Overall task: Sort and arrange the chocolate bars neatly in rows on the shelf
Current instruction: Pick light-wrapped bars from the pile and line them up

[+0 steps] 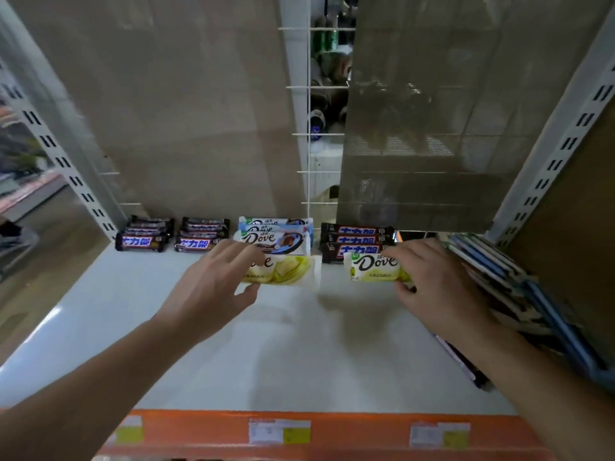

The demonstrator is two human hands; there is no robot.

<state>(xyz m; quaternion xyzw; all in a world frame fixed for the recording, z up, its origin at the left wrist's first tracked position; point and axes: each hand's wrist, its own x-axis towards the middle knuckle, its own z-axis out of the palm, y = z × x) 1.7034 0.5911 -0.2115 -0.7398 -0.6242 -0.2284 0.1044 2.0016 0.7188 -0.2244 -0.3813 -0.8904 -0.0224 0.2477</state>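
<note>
On the white shelf (233,344), my left hand (213,281) pinches the left end of a yellow-and-white Dove bar (286,271) lying in front of a stack of blue-and-white Dove bars (276,239). My right hand (436,281) holds a second yellow Dove bar (372,266) by its right end, just in front of a stack of dark Snickers bars (357,239). Two more Snickers stacks, one (144,234) beside the other (203,236), sit at the back left.
A pile of flat blue and dark packets (506,287) leans along the shelf's right side. The orange front rail (332,434) carries price tags. White slotted uprights stand at both sides, with a wire grid (319,128) behind.
</note>
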